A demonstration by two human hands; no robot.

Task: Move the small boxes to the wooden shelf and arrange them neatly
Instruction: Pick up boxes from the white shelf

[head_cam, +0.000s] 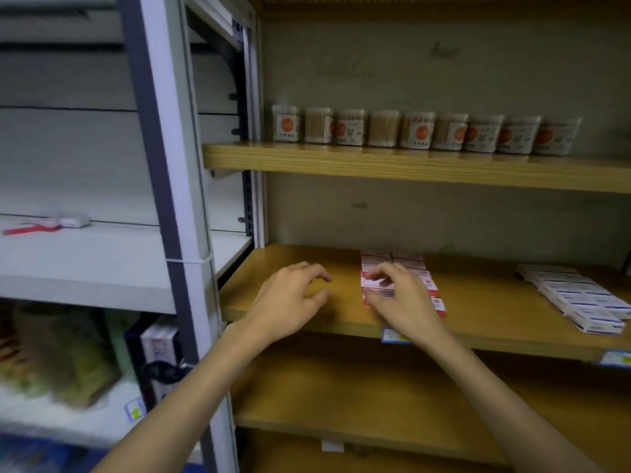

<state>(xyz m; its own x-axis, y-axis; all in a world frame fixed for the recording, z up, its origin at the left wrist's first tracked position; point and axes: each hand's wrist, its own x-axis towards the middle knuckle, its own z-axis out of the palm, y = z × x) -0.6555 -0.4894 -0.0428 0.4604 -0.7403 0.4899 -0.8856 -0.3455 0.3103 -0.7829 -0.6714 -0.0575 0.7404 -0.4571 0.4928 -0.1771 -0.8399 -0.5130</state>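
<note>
Several small red-and-white boxes point(409, 268) lie in two tight rows on the middle wooden shelf point(341, 261). My right hand point(403, 298) is over the near end of these rows, thumb and fingers curled round the front boxes. My left hand point(290, 295) hovers above bare shelf wood just left of the boxes, its fingers loosely curled and holding nothing. One more small box point(73, 221) lies with a red strip on the white metal shelf at the far left.
A row of white-and-blue boxes point(577, 297) lies at the shelf's right end. Cotton-swab tubs point(423, 131) line the upper wooden shelf. A grey metal upright point(170, 199) divides the wooden unit from the white rack. Packaged goods point(61, 353) fill the lower left shelf.
</note>
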